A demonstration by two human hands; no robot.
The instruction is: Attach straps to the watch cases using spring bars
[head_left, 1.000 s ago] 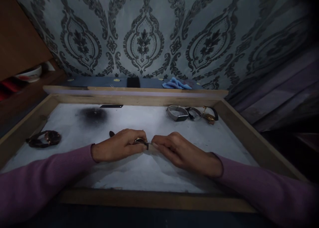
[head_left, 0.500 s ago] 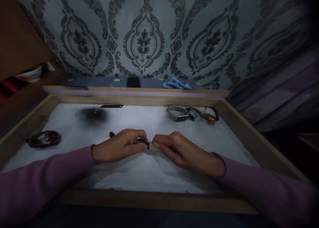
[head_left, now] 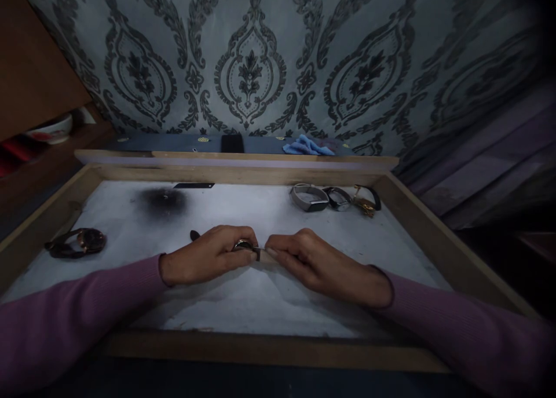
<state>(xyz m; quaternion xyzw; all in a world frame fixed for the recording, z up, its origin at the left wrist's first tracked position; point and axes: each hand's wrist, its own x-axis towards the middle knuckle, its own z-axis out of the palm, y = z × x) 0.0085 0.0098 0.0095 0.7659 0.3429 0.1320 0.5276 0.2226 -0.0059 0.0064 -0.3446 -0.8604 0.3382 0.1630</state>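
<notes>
Near rim of wooden tray (head_left: 278,350) at 6 o'clock (12 = wall side). R hand (head_left: 308,265) approx. 4 from ctr: thumb & fingertips pinched, no gap, apparently on a thin pc (head_left: 259,249); too small/dim to ID, can't tell if tool or strap part. L hand (head_left: 211,250) at 9: thumb & fingers wrapped round a watch (head_left: 243,245), approx. tray ctr, face partly hidden. To do it well, prob. brace the case w/ L thumb, R fingertips low, light straight push, no twisting; a slip could scratch it. More light would help. Dark-strap watch (head_left: 76,243) lies at 9, well apart. Grey band (head_left: 309,197), black watch (head_left: 339,199) & gold pc (head_left: 367,204) sit together btwn 1 & 2; dark flat strip (head_left: 194,185) at 11. Blue cloth (head_left: 308,146) at 1, beyond far rim.
</notes>
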